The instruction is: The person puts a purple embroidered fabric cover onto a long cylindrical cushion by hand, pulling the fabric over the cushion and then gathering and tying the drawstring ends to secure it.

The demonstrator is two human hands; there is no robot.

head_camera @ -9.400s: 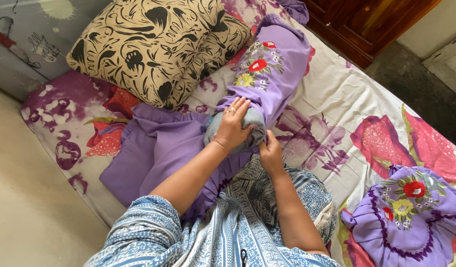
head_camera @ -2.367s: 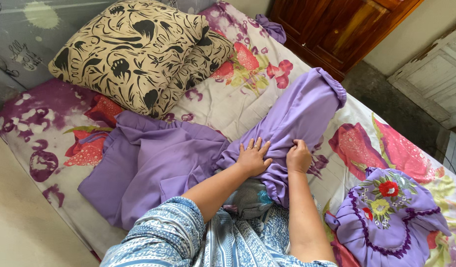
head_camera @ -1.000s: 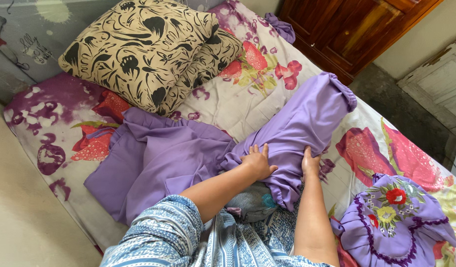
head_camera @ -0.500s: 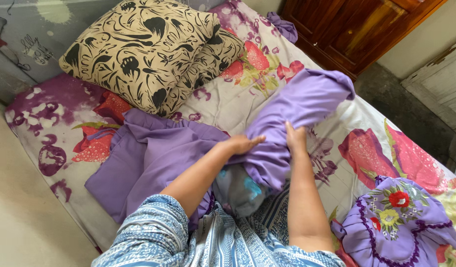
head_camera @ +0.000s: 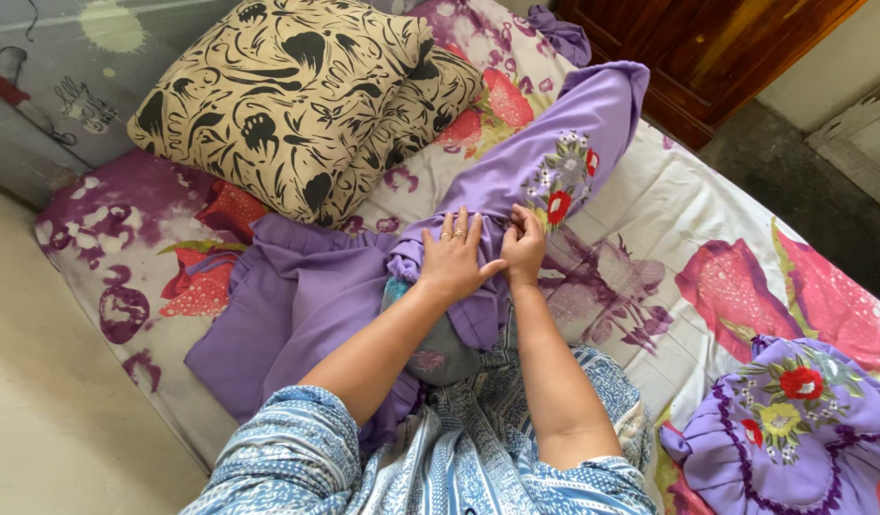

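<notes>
A long pillow in a purple cover (head_camera: pixel 564 143) with embroidered red and white flowers lies on the bed, stretching away from me. My left hand (head_camera: pixel 454 257) presses flat on the gathered open end of the cover, rings on its fingers. Beside it, my right hand (head_camera: pixel 524 250) pinches the cover's edge. Under my left wrist the grey inner pillow (head_camera: pixel 440 348) shows out of the cover. More purple cloth (head_camera: pixel 297 296) lies spread to the left.
A beige cushion with a black pattern (head_camera: pixel 297 95) sits at the head of the bed. The floral bedsheet (head_camera: pixel 735 277) covers the mattress. A second purple embroidered cover (head_camera: pixel 793 420) lies at the lower right. A wooden door (head_camera: pixel 716 48) stands beyond the bed.
The pillow has turned so its embroidered flowers now face up. Both hands have shifted to its near end and gather the cover's opening.
</notes>
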